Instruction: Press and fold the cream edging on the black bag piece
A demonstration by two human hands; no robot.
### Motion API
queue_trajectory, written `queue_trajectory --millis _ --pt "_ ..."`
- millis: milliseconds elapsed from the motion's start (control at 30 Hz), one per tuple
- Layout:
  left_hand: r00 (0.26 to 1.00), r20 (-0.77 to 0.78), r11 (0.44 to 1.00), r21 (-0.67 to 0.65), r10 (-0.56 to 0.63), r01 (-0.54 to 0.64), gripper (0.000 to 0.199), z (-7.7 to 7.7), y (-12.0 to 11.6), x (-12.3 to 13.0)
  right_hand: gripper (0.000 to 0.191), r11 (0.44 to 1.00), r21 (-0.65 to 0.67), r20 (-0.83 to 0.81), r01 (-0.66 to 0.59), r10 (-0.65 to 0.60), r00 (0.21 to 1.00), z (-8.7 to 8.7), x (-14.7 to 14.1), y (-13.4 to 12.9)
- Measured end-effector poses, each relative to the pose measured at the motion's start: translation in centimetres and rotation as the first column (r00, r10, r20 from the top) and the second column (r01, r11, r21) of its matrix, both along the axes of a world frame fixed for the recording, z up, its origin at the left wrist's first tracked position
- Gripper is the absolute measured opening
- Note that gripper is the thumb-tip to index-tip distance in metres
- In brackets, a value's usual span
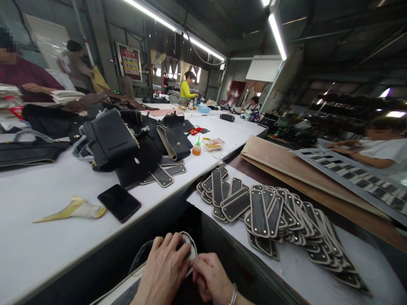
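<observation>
At the bottom centre, my left hand (165, 267) lies over a pale and dark piece (122, 284) with a rounded, pale-edged end, its fingers closed on it. Just to the right, my right hand (211, 275) is closed in a pinch at the edge of that rounded end. A bracelet (234, 294) circles the right wrist. Part of the piece is hidden under my left hand. Right of my hands, many dark straps (259, 212) with pale borders and small studs lie in an overlapping pile on a white surface (359, 254).
A phone (119, 202) and a yellow wrapper (74, 209) lie on the left white table (47, 250). Behind are black bags (110, 137), a small bottle (196, 147) and a snack packet (213, 144). Brown boards (305, 182) lie at right. Several people work around.
</observation>
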State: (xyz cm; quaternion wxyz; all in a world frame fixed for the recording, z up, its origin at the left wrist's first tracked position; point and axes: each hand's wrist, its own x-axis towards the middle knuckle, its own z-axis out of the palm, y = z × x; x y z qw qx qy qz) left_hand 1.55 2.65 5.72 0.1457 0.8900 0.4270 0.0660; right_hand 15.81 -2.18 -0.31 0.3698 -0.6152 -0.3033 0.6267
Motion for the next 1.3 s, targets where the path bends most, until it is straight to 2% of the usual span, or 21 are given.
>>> queue_trajectory --millis 133,267,433,667,833,900,967,1033,1100,1200,1300 --pt "0.999 -0.046 1.000 0.011 -0.017 0.017 0.017 0.0 0.3 0.1 0.040 1.000 0.003 -0.002 0.015 -0.015 1.000 0.1 0.1 0.0" --pt "0.993 -0.102 0.998 0.042 -0.052 0.056 0.015 0.1 0.5 0.5 0.030 0.999 0.020 0.034 -0.037 0.036 0.999 0.2 0.8 0.0" --pt "0.997 -0.076 0.999 0.038 -0.035 0.038 0.029 -0.4 0.6 0.6 0.028 0.993 0.013 0.107 -0.115 0.113 0.988 0.1 1.3 0.1" --pt "0.999 0.053 0.999 -0.045 -0.012 0.014 0.018 -1.4 0.1 0.2 0.025 0.971 0.136 0.289 -0.198 0.152 0.945 2.6 1.4 -0.1" --pt "0.998 0.055 0.999 -0.049 0.000 0.003 0.021 -1.1 -0.2 0.1 0.037 0.976 -0.046 0.161 -0.212 0.216 0.963 2.1 1.7 -0.3" --pt "0.998 0.066 0.997 -0.079 -0.017 0.022 0.022 -0.9 -0.3 -0.2 0.049 0.983 -0.040 0.117 -0.182 0.185 0.976 1.6 1.9 -0.2" --pt "0.996 0.080 0.993 -0.111 -0.039 0.048 0.026 -0.9 -0.3 -0.7 0.055 0.992 0.037 0.153 -0.124 0.117 0.981 1.5 2.2 0.3" --pt "0.994 0.093 0.991 -0.118 -0.052 0.062 0.032 -1.0 -0.4 -1.3 0.050 0.982 0.162 0.301 -0.101 0.049 0.952 1.8 2.4 1.1" --pt "0.993 0.103 0.994 -0.088 -0.052 0.061 0.035 -1.3 -0.5 -1.7 0.040 0.958 0.243 0.492 -0.153 0.014 0.871 2.2 2.5 2.0" --pt "0.994 0.104 0.999 -0.011 -0.032 0.033 0.035 -1.8 -0.7 -1.8 0.023 0.921 0.247 0.662 -0.301 0.067 0.746 2.7 2.4 2.9" --pt "0.996 0.080 0.999 0.003 -0.041 0.040 0.037 -1.8 -0.7 -1.4 0.027 0.875 0.254 0.701 -0.412 0.127 0.702 2.7 2.2 3.2"
